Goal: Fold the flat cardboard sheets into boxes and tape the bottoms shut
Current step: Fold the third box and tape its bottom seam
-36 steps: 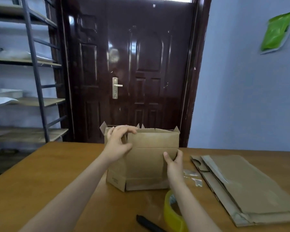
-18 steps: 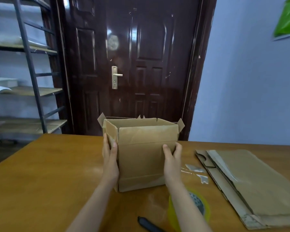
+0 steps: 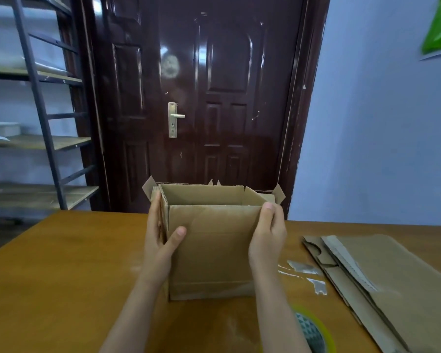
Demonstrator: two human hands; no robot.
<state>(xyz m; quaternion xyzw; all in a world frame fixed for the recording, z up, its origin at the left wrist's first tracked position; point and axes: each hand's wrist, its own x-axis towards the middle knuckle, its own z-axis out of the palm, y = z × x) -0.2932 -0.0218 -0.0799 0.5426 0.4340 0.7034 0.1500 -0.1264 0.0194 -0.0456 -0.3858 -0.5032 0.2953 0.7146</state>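
A brown cardboard box [image 3: 211,250] stands upright on the wooden table [image 3: 61,276], open at the top with its flaps folded outward. My left hand [image 3: 159,240] grips its left side, thumb on the front face and fingers along the side wall. My right hand [image 3: 267,235] grips the right front corner, its fingers curled round the edge near the rim. A stack of flat cardboard sheets [image 3: 392,284] lies on the table to the right. A yellow roll of tape [image 3: 313,329] lies near the front edge, partly hidden behind my right forearm.
Small scraps of clear tape [image 3: 306,273] lie on the table between the box and the flat sheets. Behind the table is a dark brown door [image 3: 201,98]. A metal shelf rack [image 3: 36,123] stands at the left.
The box has turned upright to face me squarely. My left hand came down from the top rim to the left side. My right hand slid up toward the rim.
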